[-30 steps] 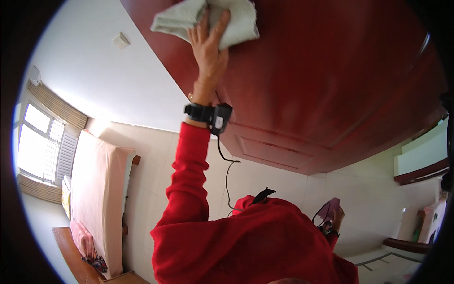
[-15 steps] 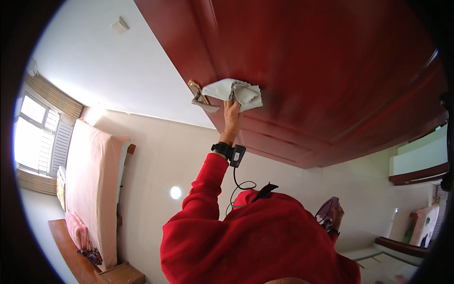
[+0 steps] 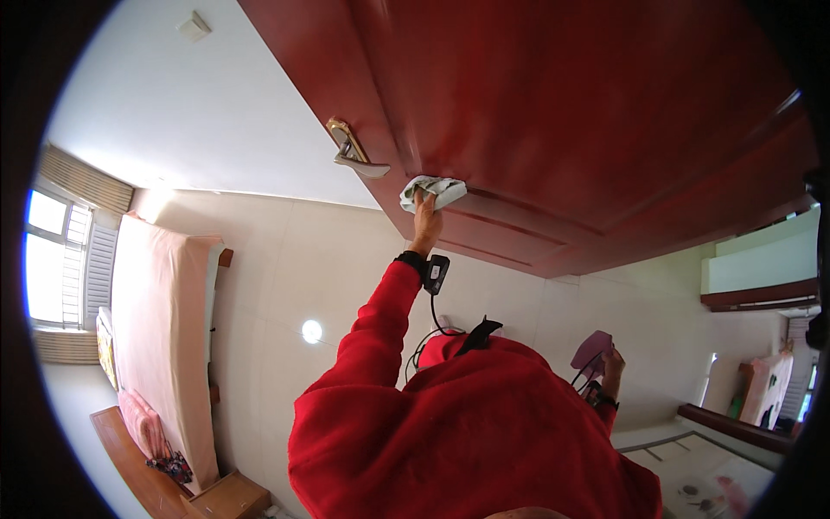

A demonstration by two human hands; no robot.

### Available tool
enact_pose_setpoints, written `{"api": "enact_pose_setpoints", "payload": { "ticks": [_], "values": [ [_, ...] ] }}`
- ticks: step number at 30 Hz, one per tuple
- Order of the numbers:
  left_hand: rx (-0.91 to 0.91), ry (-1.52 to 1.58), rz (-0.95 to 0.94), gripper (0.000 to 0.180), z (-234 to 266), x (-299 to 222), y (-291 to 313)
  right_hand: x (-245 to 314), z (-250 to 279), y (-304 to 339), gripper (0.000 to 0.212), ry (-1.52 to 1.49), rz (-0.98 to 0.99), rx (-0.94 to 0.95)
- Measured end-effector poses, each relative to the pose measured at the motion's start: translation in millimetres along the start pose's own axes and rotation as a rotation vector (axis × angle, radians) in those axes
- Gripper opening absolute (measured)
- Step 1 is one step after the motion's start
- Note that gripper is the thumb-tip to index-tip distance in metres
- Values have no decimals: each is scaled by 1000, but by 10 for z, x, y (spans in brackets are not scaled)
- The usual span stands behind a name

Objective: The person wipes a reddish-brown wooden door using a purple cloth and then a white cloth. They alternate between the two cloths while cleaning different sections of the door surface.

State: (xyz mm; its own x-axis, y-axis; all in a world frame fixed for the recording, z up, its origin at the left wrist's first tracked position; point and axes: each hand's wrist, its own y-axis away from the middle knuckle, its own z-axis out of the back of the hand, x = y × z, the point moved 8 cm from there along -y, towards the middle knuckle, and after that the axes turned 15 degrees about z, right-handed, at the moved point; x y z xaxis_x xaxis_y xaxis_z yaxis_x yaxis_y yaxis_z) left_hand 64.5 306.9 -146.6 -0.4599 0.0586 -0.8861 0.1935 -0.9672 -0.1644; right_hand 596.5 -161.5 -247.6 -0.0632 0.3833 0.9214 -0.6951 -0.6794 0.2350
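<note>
My left hand (image 3: 426, 221) presses a folded pale grey-white cloth (image 3: 444, 188) against the dark red panelled door (image 3: 519, 104), its fingers bent into the folds. Just left of the cloth, on the same door, sits a brass-coloured lever handle (image 3: 359, 154). My right hand (image 3: 613, 367) hangs low at my right side, its fingers closed on a purple cloth-like piece (image 3: 591, 350) whose exact kind I cannot make out. A black wrist strap with a small box (image 3: 436, 274) and a cable is on my left wrist.
At the left a bed with a pink cover (image 3: 164, 320) stands near a bright window (image 3: 56, 246). A wooden cabinet (image 3: 229, 499) is at the lower left. Pale floor tiles (image 3: 294, 268) stretch beneath the door. On the right, another room shows through a doorway.
My left hand has drawn the cloth down the door, from beside the handle to below it, and the cloth looks more bunched. The purple piece in my right hand has shifted slightly upward.
</note>
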Motion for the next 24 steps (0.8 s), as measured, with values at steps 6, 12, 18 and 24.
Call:
{"api": "enact_pose_setpoints", "payload": {
  "ticks": [6,12,18,24],
  "values": [
    [287,824,928,31,-298,613,-21,-55,-3,313,30,1,9,-91],
    [348,874,894,39,-226,1111,-97,-175,170,662,29,-5,-55,-155],
    [-21,355,285,38,364,812,-277,-350,293,855,35,-56,-69,-266],
    [82,837,611,40,57,358,-366,-137,140,867,29,-121,-5,-239]
  ]
}}
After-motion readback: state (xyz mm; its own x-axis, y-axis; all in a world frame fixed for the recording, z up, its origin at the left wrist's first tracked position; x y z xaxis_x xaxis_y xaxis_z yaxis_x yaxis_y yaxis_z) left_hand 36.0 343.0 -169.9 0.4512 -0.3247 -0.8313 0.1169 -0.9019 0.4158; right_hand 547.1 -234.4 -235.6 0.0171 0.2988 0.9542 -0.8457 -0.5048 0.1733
